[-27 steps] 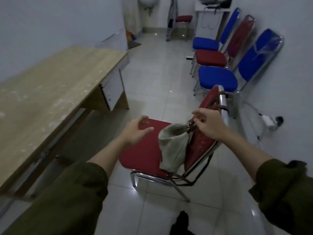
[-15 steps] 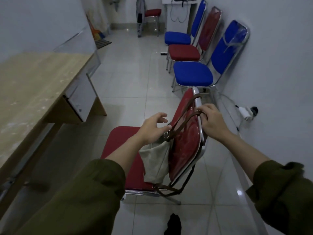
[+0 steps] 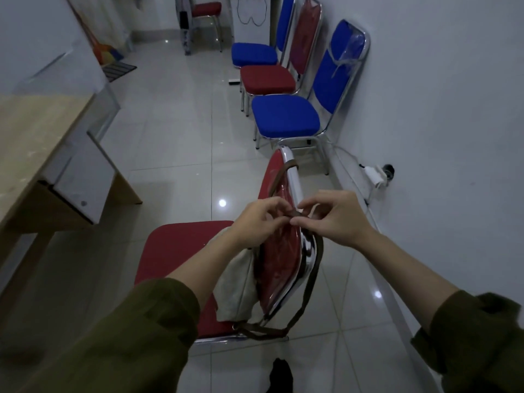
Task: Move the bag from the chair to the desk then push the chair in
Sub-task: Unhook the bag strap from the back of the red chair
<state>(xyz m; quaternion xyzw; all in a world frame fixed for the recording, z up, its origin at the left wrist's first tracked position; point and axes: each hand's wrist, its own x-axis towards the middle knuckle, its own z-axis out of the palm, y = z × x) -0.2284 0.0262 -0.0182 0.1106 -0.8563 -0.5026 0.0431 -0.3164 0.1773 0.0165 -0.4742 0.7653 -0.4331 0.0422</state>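
Hands, left hand (image 3: 262, 219) and right hand (image 3: 333, 218), pinch the brown strap (image 3: 312, 276) of the bag (image 3: 238, 287), so lift it up over the chair (image 3: 279, 251) back

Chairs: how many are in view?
5. A red chair under the hands; blue, red and blue along the right wall; red at the far end. More may be out of frame.

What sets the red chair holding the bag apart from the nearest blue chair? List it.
The red chair stands out on the floor near the desk; the blue chair sits against the wall. The red chair carries a beige bag, strap looped over its back; the blue chair's seat is bare. Both have chrome frames.
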